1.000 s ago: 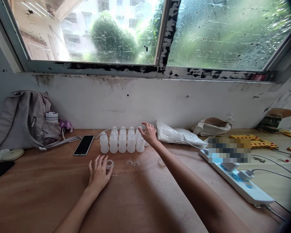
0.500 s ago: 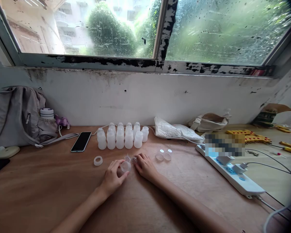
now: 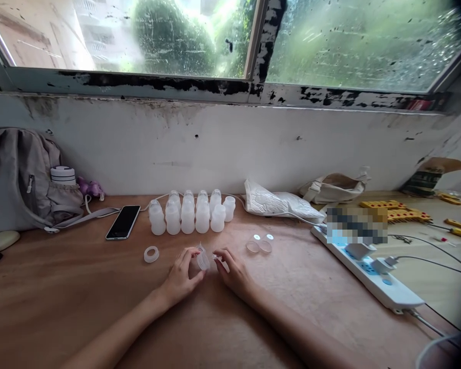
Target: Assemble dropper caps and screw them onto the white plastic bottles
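Ring (image 3: 203, 260), translucent and tipped on edge, is at the front middle of the table (image 3: 215, 333), where I see the left hand's (image 3: 180, 272) thumb and fingers clamped on it. Just to its right, apart from it, I have the right hand (image 3: 233, 269) pinching a small clear piece (image 3: 215, 257) between thumb and fingertips. Behind the hands I see two rows of milky bottles (image 3: 172, 221), with clear caps (image 3: 252, 250) to the right and a loose collar (image 3: 155, 255) to the left.

Bottles (image 3: 188, 223) block passage beyond the hands (image 3: 180, 274); nearer tabletop (image 3: 209, 328) lies open.
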`<state>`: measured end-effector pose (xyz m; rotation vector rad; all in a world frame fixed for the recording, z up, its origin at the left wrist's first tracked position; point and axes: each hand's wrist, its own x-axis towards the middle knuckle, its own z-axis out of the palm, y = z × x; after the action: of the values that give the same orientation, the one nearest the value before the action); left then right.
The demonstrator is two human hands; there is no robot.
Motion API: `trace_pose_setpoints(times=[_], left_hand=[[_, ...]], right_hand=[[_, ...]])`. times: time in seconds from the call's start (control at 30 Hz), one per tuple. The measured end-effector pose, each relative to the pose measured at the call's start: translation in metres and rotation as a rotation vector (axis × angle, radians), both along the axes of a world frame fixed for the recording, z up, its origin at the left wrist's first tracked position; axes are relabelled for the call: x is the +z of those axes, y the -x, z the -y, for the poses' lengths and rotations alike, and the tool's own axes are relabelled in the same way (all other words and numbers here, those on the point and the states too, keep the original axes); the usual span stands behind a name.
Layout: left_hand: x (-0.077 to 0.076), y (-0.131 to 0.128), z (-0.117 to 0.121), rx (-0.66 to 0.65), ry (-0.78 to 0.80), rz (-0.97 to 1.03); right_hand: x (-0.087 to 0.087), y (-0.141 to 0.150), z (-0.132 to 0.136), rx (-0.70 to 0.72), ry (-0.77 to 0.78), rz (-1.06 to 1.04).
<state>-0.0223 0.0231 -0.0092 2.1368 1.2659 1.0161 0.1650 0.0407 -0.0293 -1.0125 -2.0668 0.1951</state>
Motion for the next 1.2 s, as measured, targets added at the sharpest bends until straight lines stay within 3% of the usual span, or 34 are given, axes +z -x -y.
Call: trace_pose_setpoints(times=[0.2,0.33,0.47,0.63,0.77,0.83,1.0,1.1,1.2], left_hand=[[-0.001,0.003,0.004,0.004,-0.138,-0.214],[-0.004,0.004,0.006,0.001,-0.188,-0.246],[-0.003,0.004,0.005,0.0,-0.194,-0.237],[0.0,0.003,0.004,-0.037,-0.183,-0.234],[-0.001,0.004,0.003,-0.078,-0.189,-0.225],[-0.003,0.004,0.003,-0.122,-0.201,-0.218],[-0.004,0.005,0.002,-0.189,-0.21,-0.219],[0.002,0.002,0.005,-0.127,-0.18,-0.205],[0.009,-0.004,0.011,-0.048,-0.027,-0.102]], right_hand=[[0.008,0.008,0.017,0.128,0.109,-0.032],[0.017,0.009,0.023,0.202,0.244,-0.072],[0.02,0.008,0.025,0.261,0.269,-0.068],[0.019,0.007,0.026,0.202,0.23,-0.139],[0.021,0.008,0.023,0.065,0.214,-0.304],[0.022,0.009,0.02,0.072,0.33,-0.365],[0.019,0.01,0.012,0.257,0.728,-0.546],[0.017,0.01,0.01,0.211,0.766,-0.606],[0.018,0.01,0.012,0.143,0.672,-0.542]])
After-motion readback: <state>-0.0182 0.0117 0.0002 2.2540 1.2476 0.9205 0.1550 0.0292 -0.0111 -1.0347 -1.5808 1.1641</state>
